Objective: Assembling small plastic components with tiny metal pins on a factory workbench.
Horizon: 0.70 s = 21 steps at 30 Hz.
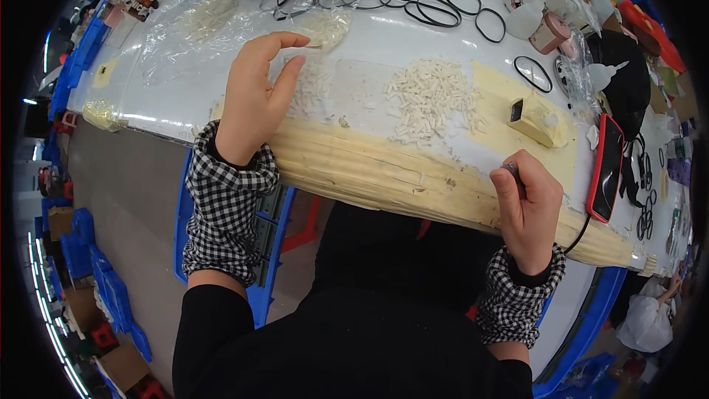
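Observation:
My left hand (258, 100) hovers over the left part of the white table (369, 37), thumb and index finger apart. Below its fingertips lies a loose scatter of small white pieces (312, 87), and just beyond is a clear bag (329, 29) of similar pieces. A tiny sliver shows by the index fingertip; I cannot tell whether it is touched. Near the front edge, my right hand (530, 207) is closed in a fist around something, of which only a small dark end (510, 168) shows. Between the hands sits a larger heap of short white pieces (428, 96).
Padded tan tape (369, 166) covers the table's front edge. A tape-wrapped block (543, 125) stands right of the heap. Black rubber bands (436, 9) crowd the back. A red-cased phone (607, 170) with a cable lies at right. Another clear bag (210, 18) lies back left.

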Motion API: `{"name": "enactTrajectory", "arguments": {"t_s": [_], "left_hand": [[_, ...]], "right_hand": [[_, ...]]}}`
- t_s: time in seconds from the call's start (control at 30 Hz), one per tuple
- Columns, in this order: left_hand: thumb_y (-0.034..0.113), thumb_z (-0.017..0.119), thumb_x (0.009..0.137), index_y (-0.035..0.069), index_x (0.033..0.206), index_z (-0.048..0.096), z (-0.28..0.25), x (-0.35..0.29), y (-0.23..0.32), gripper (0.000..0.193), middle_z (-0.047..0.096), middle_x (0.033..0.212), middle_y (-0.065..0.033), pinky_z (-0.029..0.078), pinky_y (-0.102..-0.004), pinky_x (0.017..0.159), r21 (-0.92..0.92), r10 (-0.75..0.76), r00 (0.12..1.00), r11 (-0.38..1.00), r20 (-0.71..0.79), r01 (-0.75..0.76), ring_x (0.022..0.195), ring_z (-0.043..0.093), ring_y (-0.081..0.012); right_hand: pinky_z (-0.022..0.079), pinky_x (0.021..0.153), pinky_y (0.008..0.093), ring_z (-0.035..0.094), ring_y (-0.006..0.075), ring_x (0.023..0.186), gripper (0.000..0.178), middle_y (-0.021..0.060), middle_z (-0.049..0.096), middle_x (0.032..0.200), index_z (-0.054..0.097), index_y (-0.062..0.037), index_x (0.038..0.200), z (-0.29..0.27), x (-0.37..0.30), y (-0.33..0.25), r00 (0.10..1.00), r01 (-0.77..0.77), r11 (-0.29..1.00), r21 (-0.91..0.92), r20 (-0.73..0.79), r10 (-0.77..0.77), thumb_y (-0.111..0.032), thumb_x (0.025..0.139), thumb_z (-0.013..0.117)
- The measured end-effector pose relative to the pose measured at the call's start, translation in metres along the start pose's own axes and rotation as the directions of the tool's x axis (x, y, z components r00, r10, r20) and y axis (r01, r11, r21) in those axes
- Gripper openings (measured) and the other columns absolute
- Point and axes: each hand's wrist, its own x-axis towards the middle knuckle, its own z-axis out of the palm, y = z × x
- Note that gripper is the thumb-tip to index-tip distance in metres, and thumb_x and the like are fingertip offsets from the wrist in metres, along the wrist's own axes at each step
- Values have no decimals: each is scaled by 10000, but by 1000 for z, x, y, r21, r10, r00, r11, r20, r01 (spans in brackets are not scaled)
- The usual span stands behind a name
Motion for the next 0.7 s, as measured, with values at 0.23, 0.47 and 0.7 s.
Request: {"name": "enactTrajectory", "arguments": {"t_s": [0.23,0.47,0.7], "left_hand": [[36,685,795,10,856,655,21,-19,71,72,615,830,-61,453,-303,684,-270,121,945,962,303,-37,765,573,-198],[89,733,750,31,830,669,48,-22,82,117,580,779,-61,463,-313,639,-367,313,868,915,386,-167,726,565,-214],[86,711,776,25,844,627,52,-14,86,124,552,811,-75,463,-321,665,-382,229,830,924,508,-22,749,566,-234]], "right_hand": [[351,481,307,414,231,502,368,97,452,598,516,-16,716,1,-5,2,1000,0,1000,-13,1,0,-314,846,688],[353,480,305,421,228,504,358,91,461,596,529,-19,720,0,-6,0,1000,-2,1000,4,-9,2,-314,846,689],[360,483,307,430,233,506,365,94,465,596,524,-19,716,0,-2,0,1000,-10,1000,10,-21,10,-317,847,687]]}}
